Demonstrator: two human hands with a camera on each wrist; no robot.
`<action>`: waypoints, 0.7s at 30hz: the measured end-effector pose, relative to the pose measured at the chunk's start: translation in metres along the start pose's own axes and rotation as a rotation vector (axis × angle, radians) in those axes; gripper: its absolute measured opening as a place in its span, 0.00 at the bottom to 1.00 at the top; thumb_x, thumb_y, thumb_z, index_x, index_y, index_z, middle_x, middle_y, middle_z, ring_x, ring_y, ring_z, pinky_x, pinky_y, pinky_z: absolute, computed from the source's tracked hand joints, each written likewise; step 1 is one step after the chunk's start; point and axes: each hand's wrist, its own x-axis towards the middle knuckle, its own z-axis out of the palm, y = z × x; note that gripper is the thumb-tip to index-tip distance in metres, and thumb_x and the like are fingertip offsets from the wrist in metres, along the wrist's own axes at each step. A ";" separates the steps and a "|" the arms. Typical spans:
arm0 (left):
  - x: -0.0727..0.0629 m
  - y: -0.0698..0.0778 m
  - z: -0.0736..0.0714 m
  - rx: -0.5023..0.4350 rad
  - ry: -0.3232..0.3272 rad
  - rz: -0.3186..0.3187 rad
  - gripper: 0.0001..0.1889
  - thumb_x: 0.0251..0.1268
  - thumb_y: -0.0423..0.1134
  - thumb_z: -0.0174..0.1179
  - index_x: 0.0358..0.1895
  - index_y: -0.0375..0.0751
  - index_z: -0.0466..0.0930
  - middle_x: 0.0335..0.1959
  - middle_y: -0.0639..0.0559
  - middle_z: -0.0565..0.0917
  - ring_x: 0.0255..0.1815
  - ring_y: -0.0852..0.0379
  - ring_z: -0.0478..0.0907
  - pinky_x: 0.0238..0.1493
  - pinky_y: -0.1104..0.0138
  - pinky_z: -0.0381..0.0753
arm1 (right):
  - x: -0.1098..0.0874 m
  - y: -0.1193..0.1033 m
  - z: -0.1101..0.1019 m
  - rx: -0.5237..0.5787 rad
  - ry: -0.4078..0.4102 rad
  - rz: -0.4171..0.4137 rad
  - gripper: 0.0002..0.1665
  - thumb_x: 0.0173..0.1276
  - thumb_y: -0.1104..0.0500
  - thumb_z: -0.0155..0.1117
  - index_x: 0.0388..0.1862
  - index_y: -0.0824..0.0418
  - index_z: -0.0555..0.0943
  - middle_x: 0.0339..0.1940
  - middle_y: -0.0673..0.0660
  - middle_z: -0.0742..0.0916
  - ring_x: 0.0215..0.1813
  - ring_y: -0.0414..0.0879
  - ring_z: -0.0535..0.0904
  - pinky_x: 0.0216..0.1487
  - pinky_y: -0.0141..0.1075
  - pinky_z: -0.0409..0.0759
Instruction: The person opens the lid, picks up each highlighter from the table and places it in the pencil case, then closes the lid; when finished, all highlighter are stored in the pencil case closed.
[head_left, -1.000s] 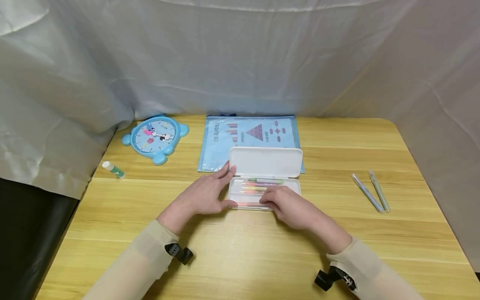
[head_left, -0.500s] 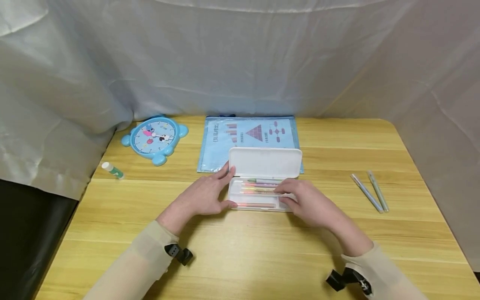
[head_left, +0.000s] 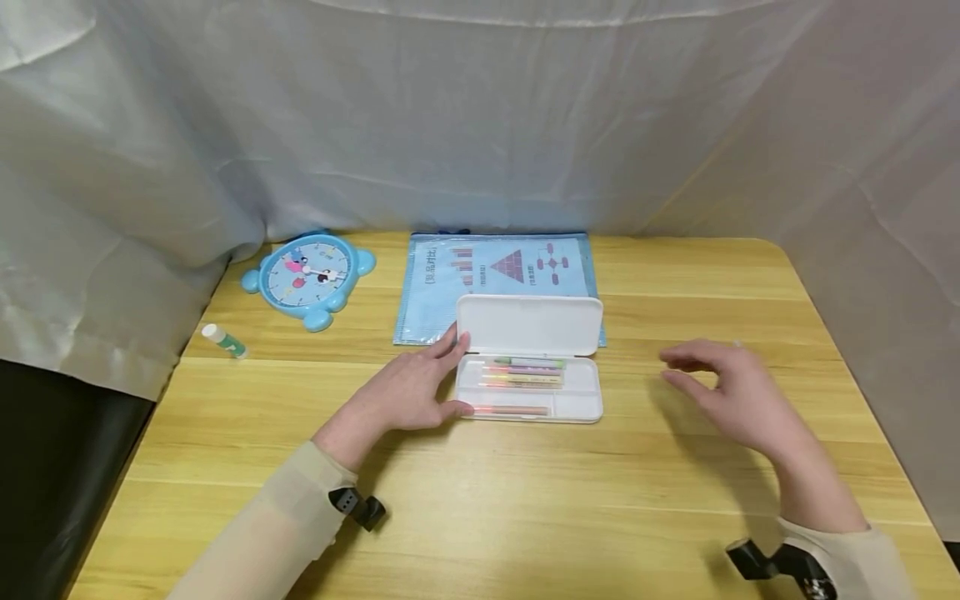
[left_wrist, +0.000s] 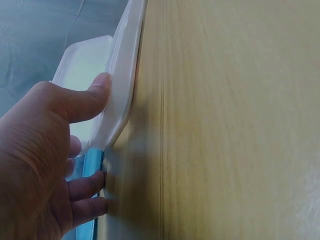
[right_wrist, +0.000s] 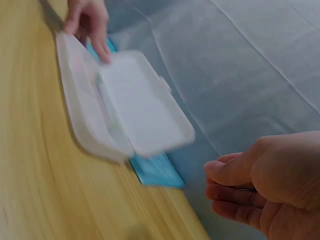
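A white pencil case (head_left: 587, 407) lies with its lid raised in the middle of the table. Several colored pens (head_left: 525, 380) fill its back compartment, and one pinkish pen (head_left: 517, 410) lies in the front one. My left hand (head_left: 408, 390) grips the case's left end, thumb at the front corner and fingers toward the lid; the left wrist view shows the thumb (left_wrist: 92, 100) against its side wall. To the right of the case, my right hand (head_left: 738, 396) is above the table, fingers loosely bent and nothing between them. It mostly hides two pens lying there.
Behind the case is a blue zip folder (head_left: 431, 292) with printed charts, partly under the raised lid. A blue toy clock (head_left: 309, 275) lies at the back left, with a glue stick (head_left: 225, 340) nearer the left edge. Grey cloth (head_left: 480, 125) hangs behind the table.
My right hand has left the case's front compartment, where the pinkish pen now lies, and moved right over the two loose pens. The left hand has stayed on the case.
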 end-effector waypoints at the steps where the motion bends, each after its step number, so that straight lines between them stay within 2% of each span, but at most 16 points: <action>1: 0.000 0.000 0.000 0.000 0.001 0.002 0.57 0.67 0.69 0.65 0.86 0.42 0.44 0.87 0.43 0.43 0.73 0.35 0.72 0.70 0.50 0.74 | -0.004 0.006 -0.004 -0.003 0.008 0.034 0.14 0.69 0.66 0.76 0.52 0.60 0.90 0.47 0.55 0.92 0.49 0.43 0.86 0.48 0.22 0.75; 5: 0.000 -0.001 0.002 -0.001 0.001 0.004 0.57 0.67 0.69 0.65 0.86 0.42 0.44 0.87 0.42 0.43 0.73 0.35 0.72 0.70 0.50 0.74 | -0.023 0.025 -0.016 0.023 0.039 0.154 0.14 0.69 0.64 0.77 0.53 0.59 0.91 0.47 0.57 0.92 0.52 0.26 0.80 0.46 0.17 0.73; 9: -0.001 -0.001 0.002 -0.004 0.000 -0.001 0.57 0.67 0.69 0.65 0.86 0.42 0.44 0.87 0.42 0.43 0.73 0.35 0.72 0.70 0.49 0.75 | -0.040 0.040 -0.022 0.031 0.073 0.203 0.13 0.68 0.66 0.77 0.51 0.62 0.91 0.44 0.62 0.92 0.49 0.18 0.77 0.41 0.18 0.77; 11: -0.001 -0.001 0.002 -0.004 0.003 -0.001 0.57 0.67 0.69 0.65 0.86 0.42 0.44 0.87 0.42 0.43 0.72 0.35 0.73 0.69 0.50 0.75 | -0.048 0.047 -0.024 0.018 0.085 0.224 0.13 0.67 0.68 0.77 0.50 0.65 0.90 0.42 0.64 0.92 0.43 0.17 0.77 0.35 0.20 0.79; 15: 0.000 -0.001 0.002 0.003 0.011 0.004 0.57 0.67 0.70 0.64 0.86 0.42 0.44 0.86 0.43 0.43 0.71 0.35 0.74 0.68 0.50 0.76 | -0.062 0.059 -0.024 -0.016 0.068 0.320 0.15 0.68 0.68 0.76 0.52 0.70 0.88 0.43 0.69 0.91 0.41 0.15 0.73 0.29 0.22 0.79; 17: 0.001 -0.002 0.002 0.005 0.011 0.005 0.57 0.67 0.70 0.64 0.86 0.42 0.44 0.86 0.43 0.43 0.71 0.35 0.74 0.69 0.50 0.76 | -0.067 0.063 -0.023 -0.035 0.048 0.371 0.16 0.69 0.66 0.76 0.53 0.72 0.87 0.45 0.71 0.90 0.40 0.16 0.73 0.30 0.22 0.79; 19: 0.001 -0.002 0.001 0.004 0.009 0.003 0.57 0.67 0.70 0.65 0.86 0.43 0.44 0.86 0.43 0.43 0.72 0.36 0.74 0.69 0.50 0.75 | -0.070 0.066 -0.021 -0.058 0.028 0.404 0.17 0.69 0.66 0.77 0.53 0.73 0.87 0.45 0.71 0.90 0.39 0.20 0.75 0.30 0.22 0.78; 21: 0.001 -0.002 0.001 0.001 0.007 0.000 0.57 0.67 0.70 0.65 0.86 0.43 0.44 0.86 0.43 0.43 0.72 0.36 0.73 0.70 0.50 0.75 | -0.071 0.068 -0.018 -0.079 0.021 0.417 0.17 0.68 0.66 0.77 0.52 0.73 0.87 0.44 0.71 0.90 0.39 0.29 0.80 0.30 0.22 0.77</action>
